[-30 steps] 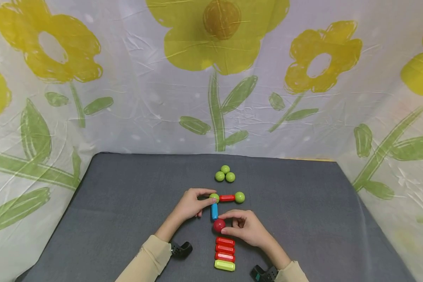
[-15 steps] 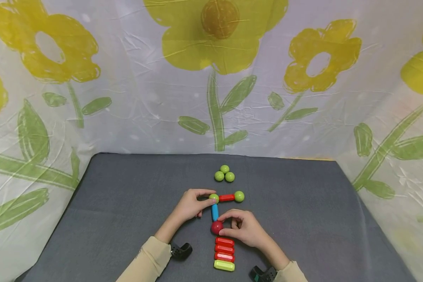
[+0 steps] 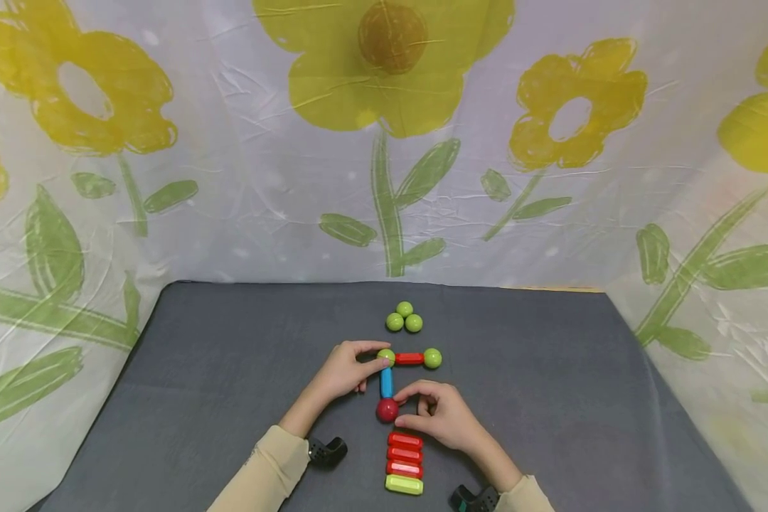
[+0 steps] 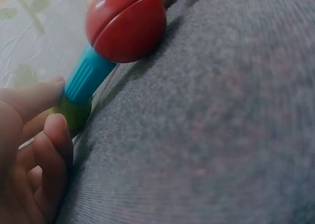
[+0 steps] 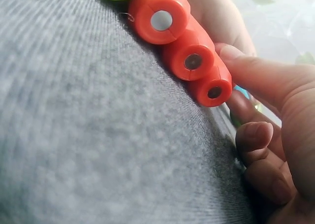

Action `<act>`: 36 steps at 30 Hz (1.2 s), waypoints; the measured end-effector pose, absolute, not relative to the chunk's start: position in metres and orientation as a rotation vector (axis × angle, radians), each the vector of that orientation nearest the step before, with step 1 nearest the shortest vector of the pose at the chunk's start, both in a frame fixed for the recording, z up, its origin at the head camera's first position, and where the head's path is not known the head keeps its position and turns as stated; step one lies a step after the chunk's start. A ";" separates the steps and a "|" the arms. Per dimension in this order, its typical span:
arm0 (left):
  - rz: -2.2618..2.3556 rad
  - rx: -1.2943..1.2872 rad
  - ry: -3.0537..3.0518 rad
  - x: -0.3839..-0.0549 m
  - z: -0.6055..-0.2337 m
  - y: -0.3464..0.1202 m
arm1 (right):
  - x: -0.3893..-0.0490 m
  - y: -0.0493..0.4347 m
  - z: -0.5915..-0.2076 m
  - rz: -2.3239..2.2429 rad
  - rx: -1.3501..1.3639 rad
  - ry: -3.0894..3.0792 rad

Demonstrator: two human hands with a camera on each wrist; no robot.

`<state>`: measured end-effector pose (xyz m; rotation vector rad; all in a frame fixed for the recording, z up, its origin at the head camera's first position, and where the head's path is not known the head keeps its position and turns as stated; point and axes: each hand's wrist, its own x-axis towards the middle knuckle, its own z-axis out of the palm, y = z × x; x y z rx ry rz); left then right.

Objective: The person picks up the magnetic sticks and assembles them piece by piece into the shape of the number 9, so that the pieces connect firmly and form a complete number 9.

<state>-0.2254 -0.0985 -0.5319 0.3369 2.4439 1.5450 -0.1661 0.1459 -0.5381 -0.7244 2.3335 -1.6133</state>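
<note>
My left hand [image 3: 345,370] pinches a green ball [image 3: 386,358] between thumb and forefinger. From that ball a blue stick [image 3: 387,382] runs toward me to a larger red ball [image 3: 387,410]. A red stick [image 3: 409,358] runs right from the green ball to a second green ball [image 3: 432,358]. Thumb and forefinger of my right hand [image 3: 438,412] are at the right side of the red ball. The left wrist view shows the blue stick [image 4: 88,76] joining the red ball [image 4: 128,24], with right-hand fingers behind. The right wrist view hides the red ball.
Nearer me, several red sticks [image 3: 404,455] lie side by side with a yellow-green stick [image 3: 404,485]; the right wrist view shows round metal ends on the red sticks [image 5: 161,20]. Loose green balls [image 3: 404,317] cluster farther back. A flower-printed sheet [image 3: 281,213] stands behind the grey table [image 3: 537,370].
The red ball has shifted left and now sits in line below the blue stick, which is straighter. The right hand has moved slightly left; the left hand stays on its green ball.
</note>
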 end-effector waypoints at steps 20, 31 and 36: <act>1.601 0.322 2.496 -0.217 -0.538 -0.098 | -0.160 0.173 -0.521 -1.526 -0.769 2.382; 1.623 0.312 2.513 -0.215 -0.538 -0.098 | -0.145 0.178 -0.538 -1.496 -0.805 2.329; 1.631 0.329 2.517 -0.215 -0.541 -0.098 | -0.144 0.178 -0.540 -1.490 -0.870 2.336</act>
